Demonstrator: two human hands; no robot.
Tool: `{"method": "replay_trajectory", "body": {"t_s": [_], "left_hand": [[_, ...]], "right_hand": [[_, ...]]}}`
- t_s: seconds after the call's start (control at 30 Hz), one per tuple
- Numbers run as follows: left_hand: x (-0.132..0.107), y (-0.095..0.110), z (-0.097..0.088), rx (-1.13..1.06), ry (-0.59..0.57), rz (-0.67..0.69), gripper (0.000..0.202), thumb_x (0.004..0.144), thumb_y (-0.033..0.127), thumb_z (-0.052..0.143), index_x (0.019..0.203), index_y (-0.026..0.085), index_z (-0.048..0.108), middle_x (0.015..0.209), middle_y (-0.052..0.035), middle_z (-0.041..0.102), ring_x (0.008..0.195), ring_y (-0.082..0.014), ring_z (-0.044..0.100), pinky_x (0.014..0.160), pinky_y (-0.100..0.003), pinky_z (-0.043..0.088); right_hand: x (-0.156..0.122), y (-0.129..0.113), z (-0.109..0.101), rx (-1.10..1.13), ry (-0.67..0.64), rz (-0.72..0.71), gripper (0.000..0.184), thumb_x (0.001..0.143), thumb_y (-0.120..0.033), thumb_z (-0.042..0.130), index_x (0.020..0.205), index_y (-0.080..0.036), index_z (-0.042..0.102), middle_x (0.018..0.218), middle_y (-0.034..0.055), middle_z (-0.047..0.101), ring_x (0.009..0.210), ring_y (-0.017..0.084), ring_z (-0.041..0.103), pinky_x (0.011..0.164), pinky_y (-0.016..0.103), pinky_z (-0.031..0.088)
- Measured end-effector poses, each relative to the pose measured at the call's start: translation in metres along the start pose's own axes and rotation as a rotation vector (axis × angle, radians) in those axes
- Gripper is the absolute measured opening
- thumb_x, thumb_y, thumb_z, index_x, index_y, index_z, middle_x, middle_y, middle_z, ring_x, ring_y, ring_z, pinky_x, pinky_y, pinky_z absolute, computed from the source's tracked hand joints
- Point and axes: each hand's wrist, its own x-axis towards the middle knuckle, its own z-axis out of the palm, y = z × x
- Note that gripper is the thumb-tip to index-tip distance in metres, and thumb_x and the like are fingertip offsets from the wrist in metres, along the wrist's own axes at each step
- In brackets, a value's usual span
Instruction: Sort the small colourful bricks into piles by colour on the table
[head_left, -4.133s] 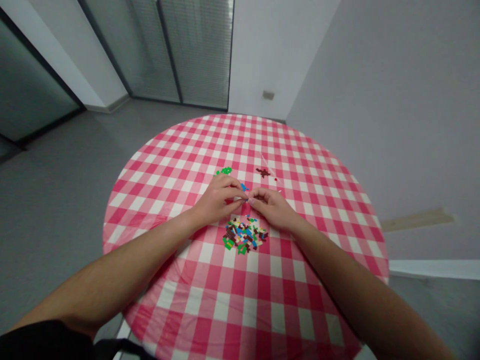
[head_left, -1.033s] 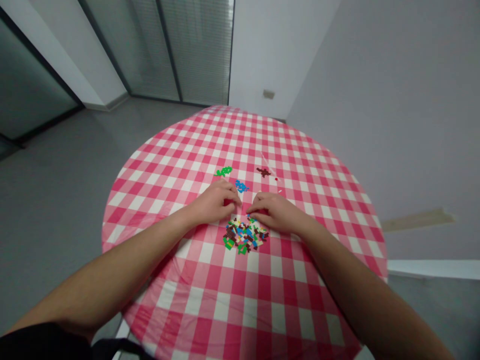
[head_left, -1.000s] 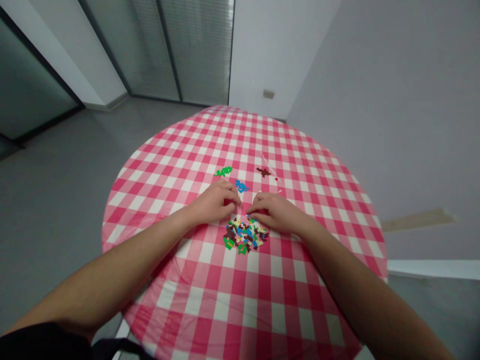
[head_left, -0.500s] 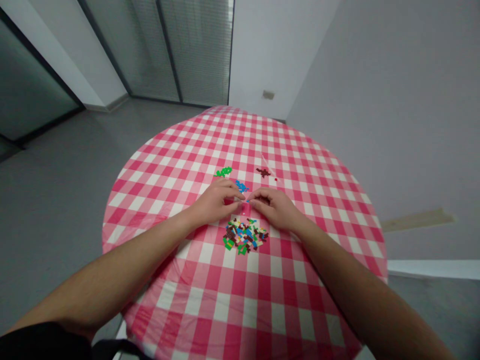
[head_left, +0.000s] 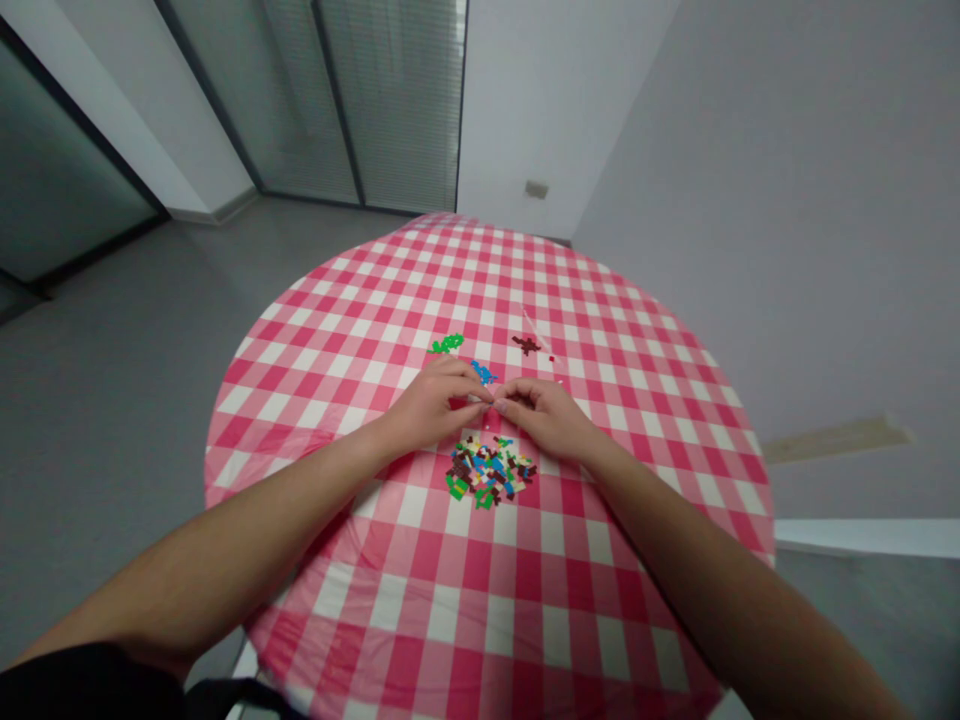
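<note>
Over the middle of the table my left hand (head_left: 435, 402) and my right hand (head_left: 551, 415) meet fingertip to fingertip. Thumb and index finger of each hand are pinched on a tiny blue building brick, now almost wholly covered by the fingertips. Just below the hands lies a mixed pile of small building bricks (head_left: 491, 472) in brown, green, blue, white and yellow. A small cluster of blue bricks (head_left: 483, 373) is right beyond my left fingers. Farther off are a green brick cluster (head_left: 448, 344) on the left and a dark brown brick cluster (head_left: 526, 345) on the right.
A round table with a red-and-white checked cloth (head_left: 517, 590) fills the middle. One small red piece (head_left: 552, 359) lies right of the brown cluster. Beyond stand glass partitions (head_left: 397, 100) and a white wall (head_left: 787, 250) on the right.
Both hands' fingertips have drawn together. The blue brick that showed between them half a second ago is now hidden. The piles and clusters stay where they were.
</note>
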Motion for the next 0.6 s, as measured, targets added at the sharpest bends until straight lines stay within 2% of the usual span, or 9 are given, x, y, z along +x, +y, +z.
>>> {"method": "replay_trajectory", "body": {"t_s": [0.07, 0.23, 0.37, 0.6], "left_hand": [[0.0002, -0.0003, -0.0003, -0.004, 0.006, -0.006, 0.007, 0.087, 0.022, 0.065, 0.086, 0.023, 0.073, 0.085, -0.0026, 0.070, 0.084, -0.0176, 0.062, 0.083, -0.036, 0.046], [0.0005, -0.0010, -0.0003, -0.023, 0.036, -0.024, 0.008, 0.088, 0.022, 0.065, 0.085, 0.022, 0.073, 0.083, -0.0027, 0.071, 0.085, -0.0174, 0.062, 0.082, -0.035, 0.047], [0.0000, -0.0021, 0.0012, -0.036, 0.066, -0.010, 0.006, 0.087, 0.024, 0.068, 0.087, 0.022, 0.073, 0.082, -0.0028, 0.071, 0.082, -0.0169, 0.062, 0.080, -0.034, 0.047], [-0.0005, -0.0026, 0.0026, -0.040, 0.066, -0.001, 0.007, 0.087, 0.027, 0.069, 0.085, 0.020, 0.073, 0.082, -0.0028, 0.070, 0.082, -0.0166, 0.062, 0.079, -0.033, 0.048]], "right_hand": [[-0.0004, -0.0003, -0.0004, -0.029, 0.037, 0.001, 0.020, 0.088, -0.029, 0.055, 0.089, -0.016, 0.071, 0.083, 0.0050, 0.073, 0.073, 0.017, 0.064, 0.066, 0.028, 0.048], [-0.0020, 0.0005, -0.0024, -0.166, 0.236, -0.086, 0.019, 0.087, -0.030, 0.059, 0.089, -0.018, 0.074, 0.083, 0.0057, 0.073, 0.070, 0.016, 0.062, 0.066, 0.028, 0.046], [-0.0027, 0.0016, -0.0020, -0.192, 0.194, -0.145, 0.018, 0.085, -0.029, 0.064, 0.094, -0.018, 0.076, 0.077, 0.0041, 0.070, 0.065, 0.014, 0.058, 0.061, 0.026, 0.043], [-0.0031, 0.0005, -0.0002, -0.181, 0.153, -0.124, 0.016, 0.086, -0.026, 0.062, 0.093, -0.018, 0.075, 0.078, 0.0035, 0.070, 0.066, 0.014, 0.058, 0.061, 0.026, 0.042]]}}
